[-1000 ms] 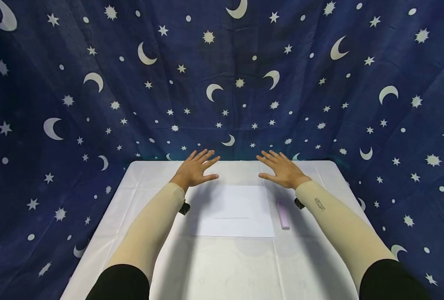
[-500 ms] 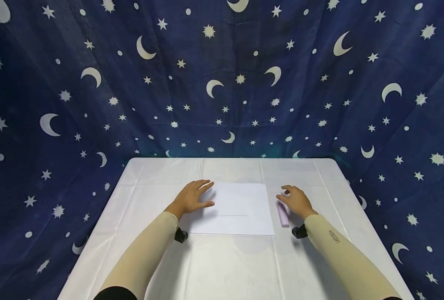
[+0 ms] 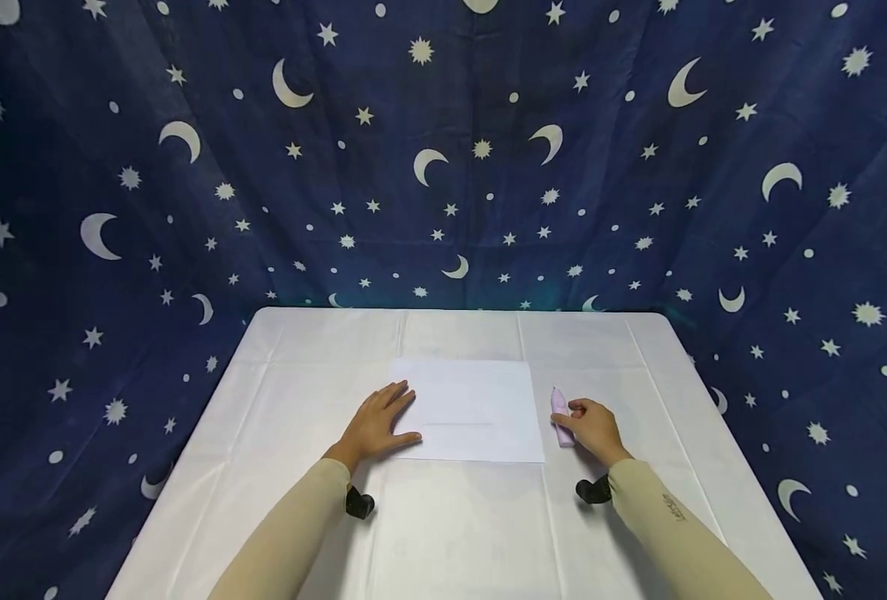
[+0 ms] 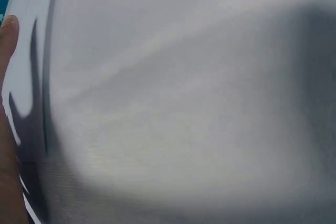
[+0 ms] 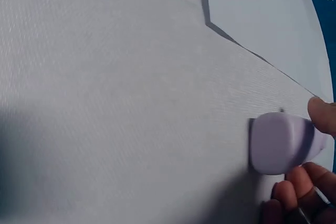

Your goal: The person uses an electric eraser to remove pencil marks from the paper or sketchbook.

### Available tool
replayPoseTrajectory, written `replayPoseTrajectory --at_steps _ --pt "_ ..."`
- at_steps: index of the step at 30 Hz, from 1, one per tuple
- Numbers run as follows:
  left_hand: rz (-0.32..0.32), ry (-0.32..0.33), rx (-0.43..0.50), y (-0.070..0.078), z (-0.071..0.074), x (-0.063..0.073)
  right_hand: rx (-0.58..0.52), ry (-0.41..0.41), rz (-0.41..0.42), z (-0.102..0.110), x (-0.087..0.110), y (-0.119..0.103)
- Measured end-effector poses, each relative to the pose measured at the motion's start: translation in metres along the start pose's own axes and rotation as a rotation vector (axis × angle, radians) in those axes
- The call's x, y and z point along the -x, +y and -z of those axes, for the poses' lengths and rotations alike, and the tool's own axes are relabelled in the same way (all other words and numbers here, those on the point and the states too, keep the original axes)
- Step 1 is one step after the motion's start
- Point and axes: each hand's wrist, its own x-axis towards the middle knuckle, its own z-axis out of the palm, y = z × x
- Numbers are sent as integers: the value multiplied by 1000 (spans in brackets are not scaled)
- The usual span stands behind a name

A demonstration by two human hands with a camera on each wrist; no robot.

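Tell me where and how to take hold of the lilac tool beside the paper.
Probably best pinched near mid-length across its long sides, coming from above and the right: the lilac tool lies lengthwise pointing away, its far tip narrow, its near end broad and blunt, and the paper lies to its left.

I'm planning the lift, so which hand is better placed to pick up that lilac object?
Probably the right hand: its thumb and fingers flank the lilac object, while the left hand is at the left edge of the paper.

Blurry shadows (image 4: 321,77) darken the tabletop (image 5: 115,77) in both wrist views.
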Motion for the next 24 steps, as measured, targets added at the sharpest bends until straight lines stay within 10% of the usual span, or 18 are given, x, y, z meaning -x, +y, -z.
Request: replayPoseTrajectory --at_steps 24 --pt "65 -70 10 1 6 1 -17 97 -15 -12 3 -7"
